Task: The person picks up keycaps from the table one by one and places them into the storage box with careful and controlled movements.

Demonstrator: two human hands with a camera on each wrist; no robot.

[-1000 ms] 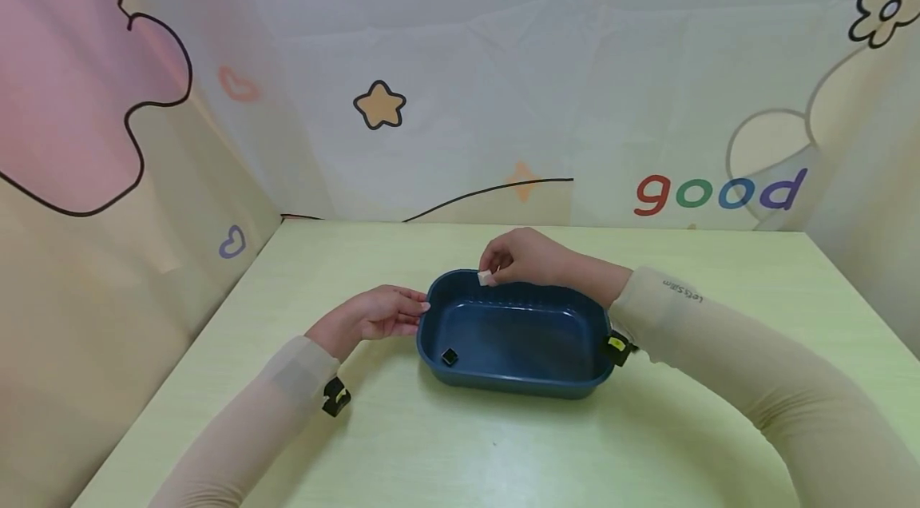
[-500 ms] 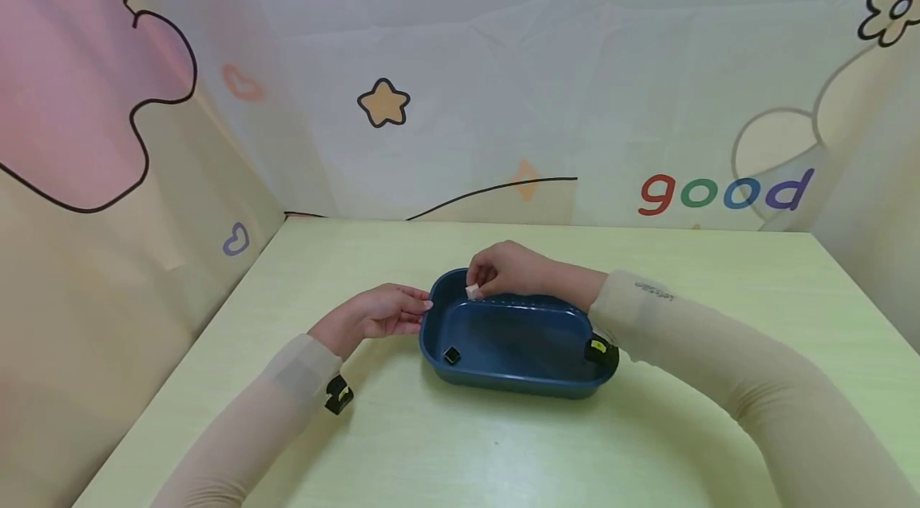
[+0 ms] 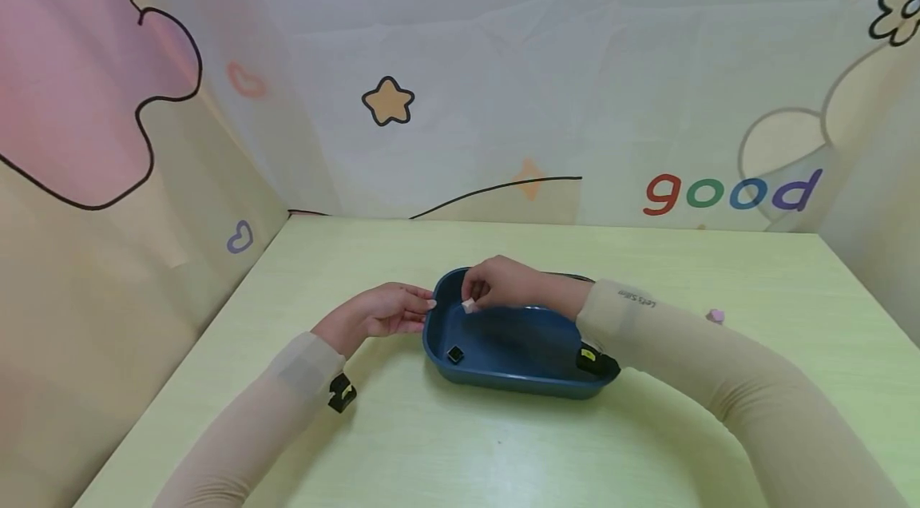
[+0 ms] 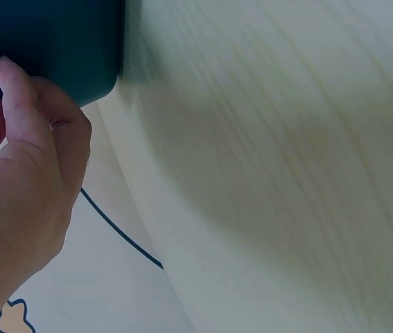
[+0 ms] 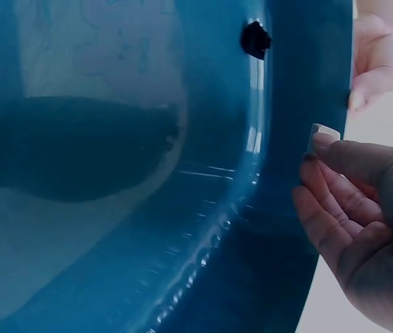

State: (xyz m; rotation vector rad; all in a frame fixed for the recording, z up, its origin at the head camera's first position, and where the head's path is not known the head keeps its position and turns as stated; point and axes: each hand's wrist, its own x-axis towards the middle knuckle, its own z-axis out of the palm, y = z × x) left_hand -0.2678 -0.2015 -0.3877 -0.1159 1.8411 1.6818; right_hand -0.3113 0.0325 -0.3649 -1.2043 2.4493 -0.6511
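A dark blue, rounded rectangular basin [image 3: 517, 384] stands on the table. My left hand [image 3: 384, 312] holds its left rim, the thumb on the edge and the fingers outside, as the left wrist view also shows. Over the basin's far left part, my right hand [image 3: 503, 283] pinches a small white block [image 3: 469, 306] between thumb and fingertips. The right wrist view shows one end of that white block [image 5: 326, 130] sticking out from the fingertips; the rest is covered. A small black cube [image 3: 455, 354] lies inside, in the near left corner.
On the table [image 3: 460, 460], beyond the right sleeve [image 3: 668, 344], sits a small pinkish piece [image 3: 715, 315], partly hidden by that sleeve. A printed cloth backdrop [image 3: 460, 93] rises along the table's far edge and sides.
My right hand has moved left and down into the basin with the white block. The pinkish piece has come into view behind the right sleeve. The left hand keeps its hold on the rim.
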